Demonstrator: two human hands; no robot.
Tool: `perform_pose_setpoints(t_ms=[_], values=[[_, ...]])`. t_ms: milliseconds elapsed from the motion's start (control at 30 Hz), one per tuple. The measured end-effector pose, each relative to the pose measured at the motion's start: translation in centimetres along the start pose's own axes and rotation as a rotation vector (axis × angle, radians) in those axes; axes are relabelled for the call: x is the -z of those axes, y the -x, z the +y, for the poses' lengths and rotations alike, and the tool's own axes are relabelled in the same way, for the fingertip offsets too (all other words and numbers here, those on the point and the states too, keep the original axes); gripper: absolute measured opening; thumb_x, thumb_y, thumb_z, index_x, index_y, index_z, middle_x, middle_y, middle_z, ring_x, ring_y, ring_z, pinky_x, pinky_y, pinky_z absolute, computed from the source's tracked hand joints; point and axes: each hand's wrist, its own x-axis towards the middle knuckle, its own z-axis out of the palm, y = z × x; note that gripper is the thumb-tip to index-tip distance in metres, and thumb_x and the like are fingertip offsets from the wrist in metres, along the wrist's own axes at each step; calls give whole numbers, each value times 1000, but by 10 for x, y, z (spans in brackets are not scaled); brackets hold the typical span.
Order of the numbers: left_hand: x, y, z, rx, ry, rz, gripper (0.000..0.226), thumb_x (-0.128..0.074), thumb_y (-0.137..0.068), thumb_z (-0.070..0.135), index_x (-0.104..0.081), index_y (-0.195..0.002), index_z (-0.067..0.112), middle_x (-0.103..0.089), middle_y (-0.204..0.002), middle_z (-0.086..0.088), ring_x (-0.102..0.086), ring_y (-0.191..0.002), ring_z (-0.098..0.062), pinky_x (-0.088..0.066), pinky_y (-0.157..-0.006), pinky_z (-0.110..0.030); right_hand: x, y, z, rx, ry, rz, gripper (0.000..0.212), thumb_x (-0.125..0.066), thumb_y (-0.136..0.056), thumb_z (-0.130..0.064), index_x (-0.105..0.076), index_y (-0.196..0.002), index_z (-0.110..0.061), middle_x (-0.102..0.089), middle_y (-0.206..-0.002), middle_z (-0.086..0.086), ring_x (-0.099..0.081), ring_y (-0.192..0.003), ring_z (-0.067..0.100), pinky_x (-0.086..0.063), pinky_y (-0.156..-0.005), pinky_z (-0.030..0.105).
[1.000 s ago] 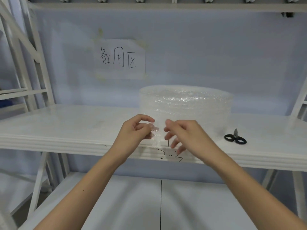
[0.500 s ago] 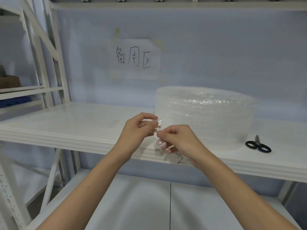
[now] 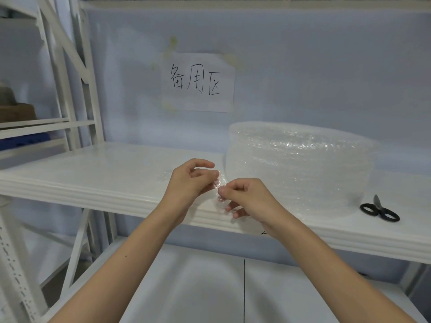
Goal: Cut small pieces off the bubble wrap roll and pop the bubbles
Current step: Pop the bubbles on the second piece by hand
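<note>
Pinching small bubble wrap piece [image 3: 219, 187] between left hand [image 3: 190, 180] and right hand [image 3: 247, 197], fingertips curled on it; hanging lengthwise toward 6 o'clock. Bubble wrap roll [image 3: 300, 169] on shelf [image 3: 93, 173], 2 o'clock from grip, nearer right hand.

Soft, even, bluish light, perhaps from overhead. My shelf [image 3: 98, 173] is near overexposed white, and glare speckles the roll [image 3: 300, 166] at 3 o'clock. Shadows are faint. Uprights bow at 9 o'clock; the frame looks slightly soft.
</note>
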Motion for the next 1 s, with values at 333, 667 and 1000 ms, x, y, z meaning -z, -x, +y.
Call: perform_pose_setpoints(t_ms=[333, 667, 1000], values=[[4, -5, 1, -42, -27, -10, 19, -67, -85, -1, -67, -100, 9, -61, -82, -18, -63, -78, -21, -57, -90, -35, -8, -8, -1, -8, -62, 40, 12, -69, -86, -18, -70, -75, -14, -70, -72, 1, -60, -59, 16, -47, -51, 26], [4, -6, 2, -43, 28, -50, 17, -65, -86, -3, -66, -94, 12, -57, -82, -17, -60, -78, -22, -56, -81, -27, -12, -13, 2, 121, -148, 69, 18, -65, -84, -2, -66, -67, -7, -61, -67, 12, -54, -63, 21, -49, -54, 24], [10, -10, 1, -19, 48, -67, 18, -66, -85, -3, -66, -93, 12, -58, -82, -16, -61, -82, -21, -54, -79, -26, -12, -20, 8, 111, -168, 2, 12, -69, -86, -8, -73, -76, -4, -67, -71, 11, -59, -63, 18, -54, -68, 30]])
